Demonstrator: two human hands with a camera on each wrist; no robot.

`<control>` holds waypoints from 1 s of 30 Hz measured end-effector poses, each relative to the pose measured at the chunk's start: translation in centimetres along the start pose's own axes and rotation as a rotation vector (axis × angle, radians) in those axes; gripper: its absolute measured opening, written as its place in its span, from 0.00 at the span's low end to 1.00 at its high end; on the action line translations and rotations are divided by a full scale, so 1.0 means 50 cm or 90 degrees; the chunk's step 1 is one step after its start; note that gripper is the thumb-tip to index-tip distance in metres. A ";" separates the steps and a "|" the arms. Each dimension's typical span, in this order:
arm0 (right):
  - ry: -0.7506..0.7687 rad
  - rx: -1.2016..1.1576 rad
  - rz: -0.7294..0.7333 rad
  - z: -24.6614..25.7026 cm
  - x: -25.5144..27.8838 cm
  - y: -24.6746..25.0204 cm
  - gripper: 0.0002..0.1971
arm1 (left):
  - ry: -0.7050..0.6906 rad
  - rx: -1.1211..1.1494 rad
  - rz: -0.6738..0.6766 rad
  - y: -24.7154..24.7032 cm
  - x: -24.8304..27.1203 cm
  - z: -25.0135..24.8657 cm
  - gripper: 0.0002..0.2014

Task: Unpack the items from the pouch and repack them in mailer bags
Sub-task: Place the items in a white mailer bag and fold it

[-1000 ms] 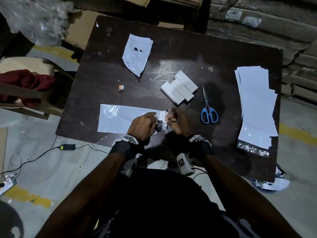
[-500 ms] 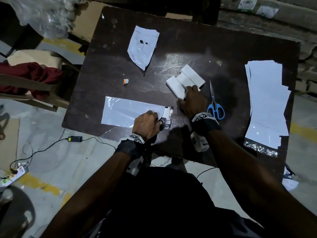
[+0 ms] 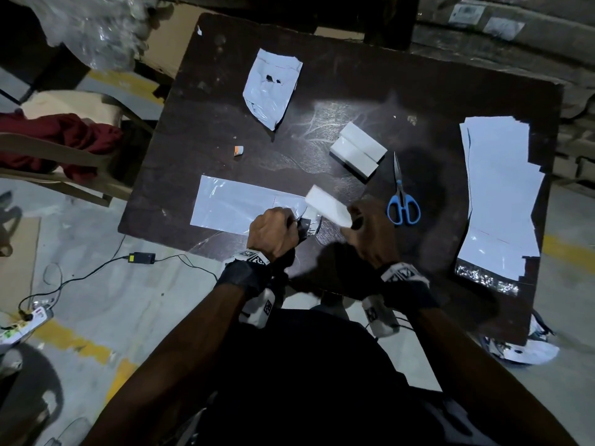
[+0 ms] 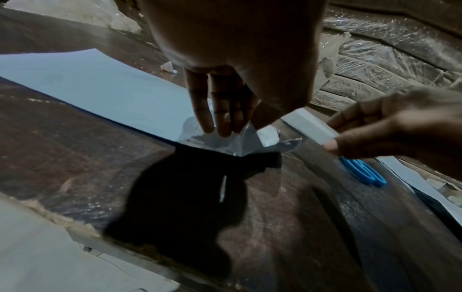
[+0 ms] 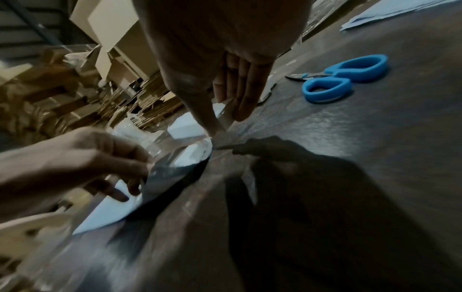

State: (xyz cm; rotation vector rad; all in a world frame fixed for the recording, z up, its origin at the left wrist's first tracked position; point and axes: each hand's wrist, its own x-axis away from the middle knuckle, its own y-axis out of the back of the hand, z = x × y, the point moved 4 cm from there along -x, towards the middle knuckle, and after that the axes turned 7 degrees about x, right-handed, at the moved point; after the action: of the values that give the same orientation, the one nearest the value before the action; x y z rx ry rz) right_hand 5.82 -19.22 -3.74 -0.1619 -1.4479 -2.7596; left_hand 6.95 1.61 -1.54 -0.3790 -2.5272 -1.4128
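Note:
A white mailer bag (image 3: 238,206) lies flat near the table's front edge, its mouth to the right. My left hand (image 3: 291,222) pinches the mouth's flap and lifts it; the left wrist view shows the fingers (image 4: 220,118) on the raised flap (image 4: 225,143). My right hand (image 3: 351,222) grips a white box (image 3: 325,204) by its near end, the far end pointing at the bag's mouth. Two more white boxes (image 3: 357,149) lie side by side behind. A crumpled, torn pouch (image 3: 272,88) lies at the back.
Blue-handled scissors (image 3: 402,201) lie just right of my right hand. A stack of flat mailer bags (image 3: 502,194) covers the table's right side. A small orange-and-white scrap (image 3: 238,151) lies behind the bag. A chair with red cloth (image 3: 61,140) stands left of the table.
My right hand left the bag's mouth, reached back to the three boxes, took one and carried it to the bag's mouth. The left hand kept its hold on the flap.

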 end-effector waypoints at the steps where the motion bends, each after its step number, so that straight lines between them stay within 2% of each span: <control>1: 0.026 0.021 0.016 -0.003 0.020 -0.002 0.21 | 0.004 0.004 -0.005 0.000 -0.001 -0.001 0.10; 4: 0.041 0.063 0.065 -0.011 0.051 -0.012 0.29 | 0.018 0.035 -0.030 0.000 -0.002 0.001 0.08; 11: 0.085 0.056 0.092 0.013 0.037 -0.042 0.25 | -0.022 0.060 -0.023 -0.016 0.002 -0.005 0.06; 18: 0.083 0.060 0.244 0.052 0.019 -0.095 0.25 | -0.037 0.077 0.005 -0.020 -0.001 -0.002 0.07; 20: 0.038 -0.007 0.223 0.048 0.018 -0.100 0.25 | -0.040 0.096 0.019 -0.016 0.000 -0.005 0.06; 22: -0.038 -0.096 0.147 0.036 0.014 -0.093 0.24 | -0.033 0.139 0.057 -0.016 -0.001 0.001 0.07; 25: -0.082 -0.099 0.050 0.031 0.012 -0.080 0.19 | -0.056 0.201 0.068 -0.005 -0.010 0.014 0.07; 27: -0.099 -0.085 0.023 0.041 0.010 -0.081 0.16 | -0.105 0.128 0.034 0.008 -0.030 0.029 0.06; 30: -0.180 -0.096 0.053 0.050 0.001 -0.102 0.24 | -0.135 -0.010 0.074 0.016 -0.062 0.057 0.19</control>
State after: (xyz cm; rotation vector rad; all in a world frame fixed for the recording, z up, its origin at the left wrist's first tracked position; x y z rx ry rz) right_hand 5.64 -14.25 -6.49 -0.6237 -1.2446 -2.8650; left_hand 9.95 4.09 -3.33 -0.6998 -2.6086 -1.4169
